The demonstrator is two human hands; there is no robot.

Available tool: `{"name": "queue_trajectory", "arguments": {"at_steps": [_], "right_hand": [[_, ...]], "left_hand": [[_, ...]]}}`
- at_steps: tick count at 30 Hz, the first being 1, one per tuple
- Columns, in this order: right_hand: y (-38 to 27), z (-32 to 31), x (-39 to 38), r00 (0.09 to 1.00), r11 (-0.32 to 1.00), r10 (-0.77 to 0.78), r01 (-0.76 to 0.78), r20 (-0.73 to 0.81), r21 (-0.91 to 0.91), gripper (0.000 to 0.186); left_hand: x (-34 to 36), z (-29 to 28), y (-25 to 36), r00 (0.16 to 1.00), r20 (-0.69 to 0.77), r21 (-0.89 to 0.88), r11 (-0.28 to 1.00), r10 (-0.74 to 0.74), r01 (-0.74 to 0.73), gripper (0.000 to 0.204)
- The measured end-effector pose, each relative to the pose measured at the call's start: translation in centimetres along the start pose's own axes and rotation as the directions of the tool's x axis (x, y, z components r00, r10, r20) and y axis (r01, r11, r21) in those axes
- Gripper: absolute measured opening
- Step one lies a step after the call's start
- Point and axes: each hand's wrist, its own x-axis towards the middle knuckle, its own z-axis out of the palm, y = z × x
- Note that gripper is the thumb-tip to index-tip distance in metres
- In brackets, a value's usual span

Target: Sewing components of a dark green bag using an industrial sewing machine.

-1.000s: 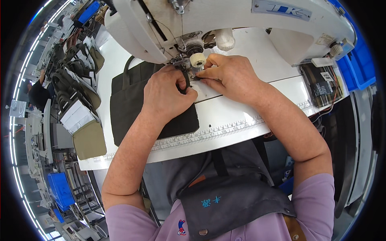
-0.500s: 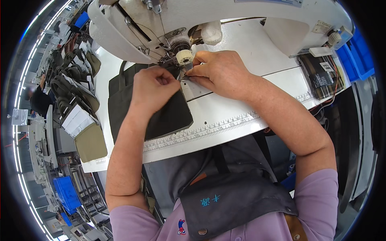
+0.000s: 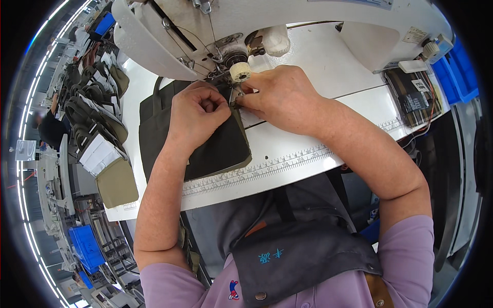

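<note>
A dark olive fabric piece (image 3: pixel 215 149) with a strap loop lies flat under the head of a white sewing machine (image 3: pixel 277 15). My left hand (image 3: pixel 200 110) rests over its upper part, thumb and fingertips pinched together; whatever is between them is hidden. Just below the cream-coloured knob (image 3: pixel 240 72), my right hand (image 3: pixel 287 97) has its thumb and forefinger drawn together at the fabric's right edge, beside the presser foot. What these fingertips grip is too small to make out. A lighter olive layer shows along the fabric's right edge.
A ruler strip (image 3: pixel 272 167) runs along the table's front edge. Stacked fabric pieces with straps (image 3: pixel 95 108) stand at the left, an olive panel (image 3: pixel 118 182) before them. A dark patterned package (image 3: pixel 408 95) and a blue bin (image 3: pixel 457 72) are at the right.
The fabric's lower right corner has shifted slightly right, and more of its lighter edge shows. My left fingers have curled in more tightly, while my right fingertips remain close to the presser foot.
</note>
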Motion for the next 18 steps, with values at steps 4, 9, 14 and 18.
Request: {"name": "queue_trajectory", "arguments": {"at_steps": [4, 9, 14, 18], "right_hand": [[-0.3, -0.5, 0.2, 0.999, 0.999, -0.005, 0.007, 0.048, -0.049, 0.009], [-0.4, -0.6, -0.1, 0.998, 0.996, 0.001, 0.005, 0.069, -0.087, 0.009], [-0.3, -0.4, -0.3, 0.998, 0.997, 0.049, -0.046, 0.04, -0.066, 0.011], [-0.2, -0.4, -0.5, 0.999, 0.994, 0.044, -0.042, 0.017, -0.097, 0.012]], "left_hand": [[-0.5, 0.7, -0.2, 0.985, -0.06, 0.076, 0.985, 0.161, -0.157, 0.008], [-1.9, 1.3, 0.0, 0.957, -0.074, 0.222, 0.941, 0.279, -0.257, 0.016], [-2.8, 0.5, -0.3, 0.869, 0.066, 0.419, 0.776, 0.491, -0.471, 0.017], [-2.8, 0.3, -0.4, 0.777, 0.101, 0.497, 0.645, 0.621, -0.58, 0.023]]}}
